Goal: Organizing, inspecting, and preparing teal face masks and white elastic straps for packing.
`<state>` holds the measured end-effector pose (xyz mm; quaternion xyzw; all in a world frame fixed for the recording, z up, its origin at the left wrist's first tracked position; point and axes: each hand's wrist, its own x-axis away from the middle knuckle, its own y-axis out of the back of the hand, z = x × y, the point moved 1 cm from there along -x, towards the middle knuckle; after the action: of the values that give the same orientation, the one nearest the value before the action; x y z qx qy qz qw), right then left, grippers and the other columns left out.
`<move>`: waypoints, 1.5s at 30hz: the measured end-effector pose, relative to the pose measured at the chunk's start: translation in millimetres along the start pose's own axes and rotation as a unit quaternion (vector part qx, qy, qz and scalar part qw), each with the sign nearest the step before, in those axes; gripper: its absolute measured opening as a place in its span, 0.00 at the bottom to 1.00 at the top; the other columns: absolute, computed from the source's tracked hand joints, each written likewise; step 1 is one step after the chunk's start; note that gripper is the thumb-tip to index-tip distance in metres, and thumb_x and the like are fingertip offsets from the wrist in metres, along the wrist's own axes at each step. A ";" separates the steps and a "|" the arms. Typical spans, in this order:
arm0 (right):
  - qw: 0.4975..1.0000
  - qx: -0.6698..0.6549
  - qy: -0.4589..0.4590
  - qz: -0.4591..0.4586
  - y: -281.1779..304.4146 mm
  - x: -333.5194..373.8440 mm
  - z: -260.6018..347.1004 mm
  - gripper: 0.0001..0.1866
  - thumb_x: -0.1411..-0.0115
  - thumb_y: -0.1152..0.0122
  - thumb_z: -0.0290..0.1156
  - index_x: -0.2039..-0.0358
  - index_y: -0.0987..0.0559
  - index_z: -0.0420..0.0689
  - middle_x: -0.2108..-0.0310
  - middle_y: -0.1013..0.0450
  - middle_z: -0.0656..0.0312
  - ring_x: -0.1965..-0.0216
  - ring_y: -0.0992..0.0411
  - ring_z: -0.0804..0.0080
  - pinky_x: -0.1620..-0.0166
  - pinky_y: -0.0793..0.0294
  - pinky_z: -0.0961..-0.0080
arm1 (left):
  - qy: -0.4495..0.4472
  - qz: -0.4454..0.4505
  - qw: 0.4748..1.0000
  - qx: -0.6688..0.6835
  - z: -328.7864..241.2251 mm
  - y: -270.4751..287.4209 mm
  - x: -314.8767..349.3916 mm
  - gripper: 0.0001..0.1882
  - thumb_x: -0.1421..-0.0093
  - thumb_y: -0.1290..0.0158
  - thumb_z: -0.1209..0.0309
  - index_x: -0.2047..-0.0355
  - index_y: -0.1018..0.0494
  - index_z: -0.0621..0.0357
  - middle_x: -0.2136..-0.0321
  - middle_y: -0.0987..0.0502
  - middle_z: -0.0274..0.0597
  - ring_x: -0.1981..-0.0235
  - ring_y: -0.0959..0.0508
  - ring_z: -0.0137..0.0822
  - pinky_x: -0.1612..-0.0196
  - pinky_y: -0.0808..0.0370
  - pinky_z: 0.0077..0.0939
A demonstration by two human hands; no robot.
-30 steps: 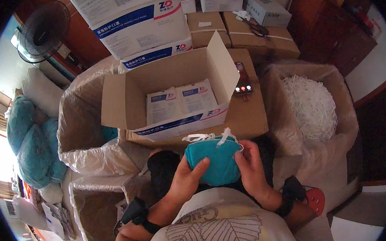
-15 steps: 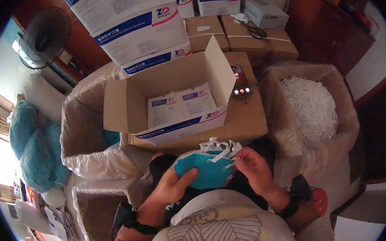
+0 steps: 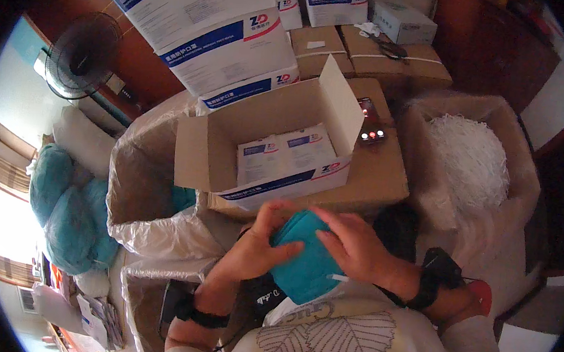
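A stack of teal folded face masks point(image 3: 308, 265) is in front of my chest, tilted upward, with a short white strap sticking out at its lower right. My left hand point(image 3: 256, 244) grips its left side, the thumb across the near face and the fingers behind the upper edge. My right hand point(image 3: 359, 246) is at the upper right, its thumb and fingers pressed to the stack. Beyond my hands stands an open carton point(image 3: 264, 189) with white printed packets point(image 3: 287, 155) inside. The far side of the stack is hidden from me.
A phone point(image 3: 371, 125) lies beside the carton on a brown box point(image 3: 386, 168). To the right, a plastic-lined box point(image 3: 520, 177) holds white straps point(image 3: 467, 162). On the left stand lined boxes point(image 3: 146, 231), teal filled bags point(image 3: 70, 218) and a fan point(image 3: 83, 57). Stacked cartons point(image 3: 229, 47) rise behind.
The mask stack has turned more upright, and its bunch of white straps is now mostly out of sight. My right hand has moved from the straps onto the stack's upper edge. The view has shifted slightly.
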<state>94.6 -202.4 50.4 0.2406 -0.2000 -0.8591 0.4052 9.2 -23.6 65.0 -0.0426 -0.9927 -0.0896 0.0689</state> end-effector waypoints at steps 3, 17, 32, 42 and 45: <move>0.995 -0.052 -0.018 -0.084 -10.9 6.8 -16.7 0.22 0.43 0.53 0.31 0.49 0.38 0.39 0.63 0.31 0.45 0.63 0.31 0.50 0.61 0.33 0.63 | -0.019 -0.116 0.985 0.128 16.5 -18.0 9.8 0.31 0.44 0.51 0.70 0.44 0.54 0.56 0.51 0.40 0.47 0.51 0.37 0.36 0.49 0.40 0.27; 0.991 -0.103 -0.038 -0.082 -22.0 7.9 -30.6 0.21 0.41 0.53 0.33 0.48 0.38 0.39 0.61 0.31 0.55 0.62 0.31 0.65 0.57 0.34 0.72 | 0.013 -0.126 0.985 -0.114 24.1 -21.4 5.3 0.19 0.40 0.61 0.69 0.49 0.45 0.57 0.61 0.31 0.53 0.59 0.30 0.44 0.57 0.35 0.31; 0.880 -0.455 -0.121 -0.055 12.9 -14.0 -15.5 0.18 0.42 0.51 0.32 0.52 0.34 0.39 0.57 0.34 0.65 0.56 0.37 0.78 0.51 0.39 0.77 | -0.125 -0.150 0.979 0.054 6.7 -5.2 0.8 0.31 0.42 0.53 0.67 0.44 0.55 0.60 0.51 0.40 0.48 0.50 0.38 0.37 0.50 0.39 0.26; 0.913 -0.378 -0.151 -0.002 22.3 -14.1 -26.7 0.24 0.43 0.48 0.33 0.47 0.39 0.41 0.51 0.38 0.64 0.50 0.41 0.74 0.46 0.44 0.73 | -0.136 -0.170 0.969 0.118 -14.8 0.5 -2.1 0.30 0.42 0.54 0.68 0.43 0.55 0.60 0.52 0.39 0.48 0.53 0.36 0.34 0.54 0.34 0.30; 0.887 -0.452 -0.095 -0.022 31.1 -19.7 -26.9 0.24 0.42 0.50 0.32 0.46 0.40 0.43 0.50 0.39 0.65 0.49 0.42 0.74 0.45 0.45 0.71 | -0.125 -0.139 0.962 0.197 -8.2 0.2 -3.8 0.26 0.41 0.55 0.69 0.44 0.48 0.58 0.54 0.36 0.45 0.57 0.32 0.32 0.57 0.32 0.30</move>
<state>139.7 -209.2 50.5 -0.0472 0.1775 -0.8840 0.4299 14.0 -25.2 72.4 0.0998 -0.9875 0.1050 -0.0617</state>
